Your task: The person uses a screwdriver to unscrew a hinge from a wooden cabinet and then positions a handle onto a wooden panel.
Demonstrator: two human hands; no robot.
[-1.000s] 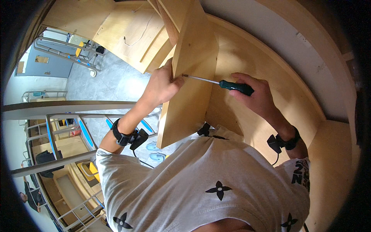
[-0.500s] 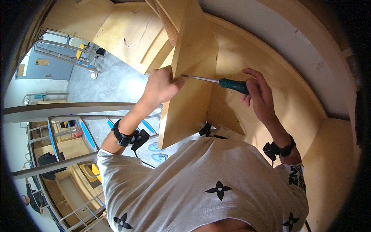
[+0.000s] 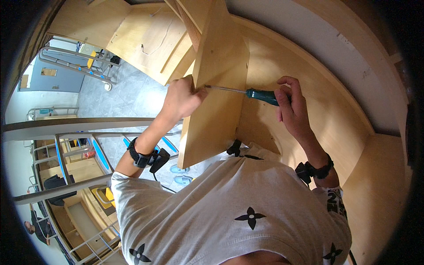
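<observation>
A screwdriver [image 3: 264, 96] with a dark green handle and a thin metal shaft lies almost level across a pale wooden panel [image 3: 219, 117]. My right hand [image 3: 292, 104] has its fingers closed about the back end of the handle. The shaft's tip meets the panel's face close to its left edge, at a small fitting too tiny to make out. Right beside that tip, my left hand [image 3: 184, 98] grips the panel's edge, thumb toward the tip. Some of its fingers are hidden behind the panel.
Curved by the lens, a wooden back board [image 3: 304, 79] stands right of the panel. At left are a metal bed rail [image 3: 79, 124], ladder steps [image 3: 100, 152] and blue slippers [image 3: 182, 179] on the grey floor. Another person [image 3: 40, 227] shows at the far lower left.
The screwdriver and my right hand have shifted slightly left, and the right fingers have curled in more around the handle. The panel's lower left end has moved a little left, my left hand with it.
</observation>
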